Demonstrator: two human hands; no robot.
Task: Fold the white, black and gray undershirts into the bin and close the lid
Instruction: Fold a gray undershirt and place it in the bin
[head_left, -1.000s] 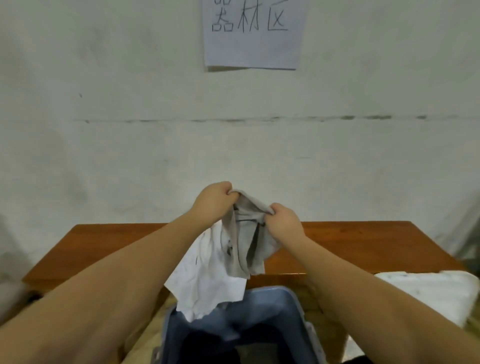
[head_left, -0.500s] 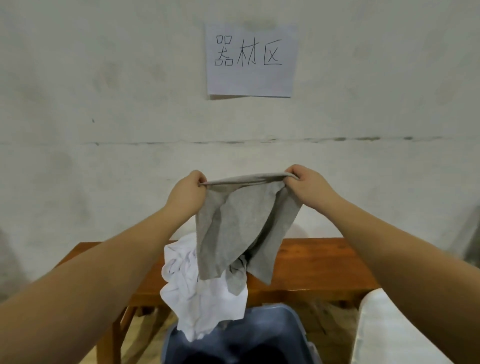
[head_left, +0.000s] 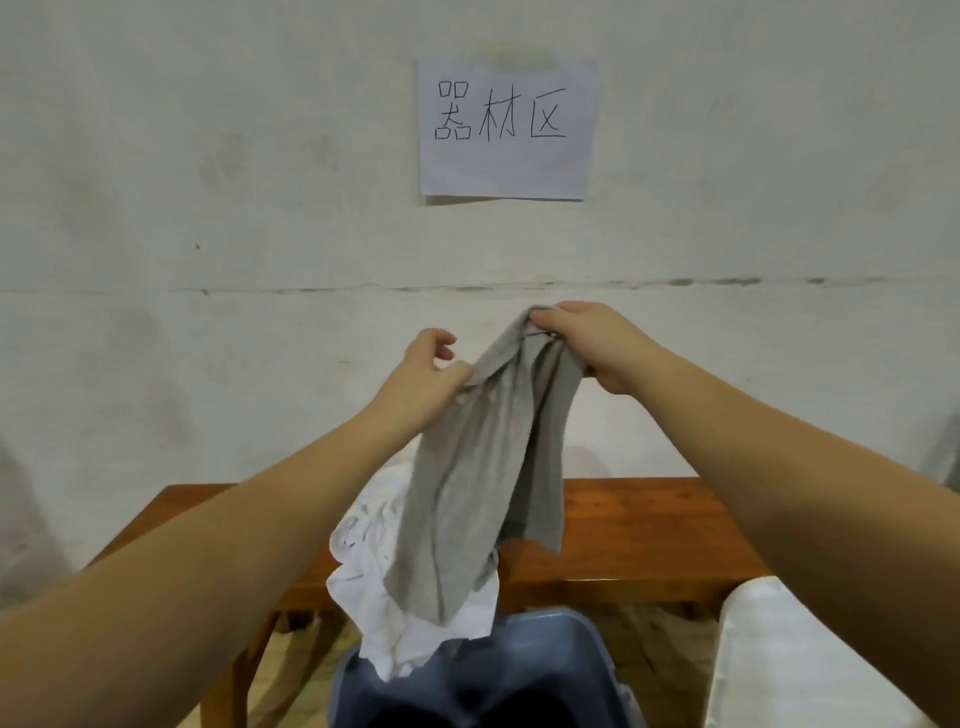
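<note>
A gray undershirt (head_left: 483, 478) hangs in the air above a blue-gray bin (head_left: 545, 670). My right hand (head_left: 597, 343) grips its top edge, bunched, at the highest point. My left hand (head_left: 431, 379) pinches the cloth a little lower and to the left, with the upper fingers loosely curled. A white undershirt (head_left: 384, 597) hangs behind and below the gray one, and its lower end dips into the bin. Something dark lies at the bin's bottom; I cannot tell what it is.
A wooden bench (head_left: 649, 535) stands against the white wall behind the bin. A white lid or panel (head_left: 789, 665) sits at the lower right beside the bin. A paper sign (head_left: 506, 127) with handwriting hangs on the wall.
My hands held the gray undershirt spread wide by its top edge; now they are closer together, the right hand higher, and the cloth hangs bunched and narrow.
</note>
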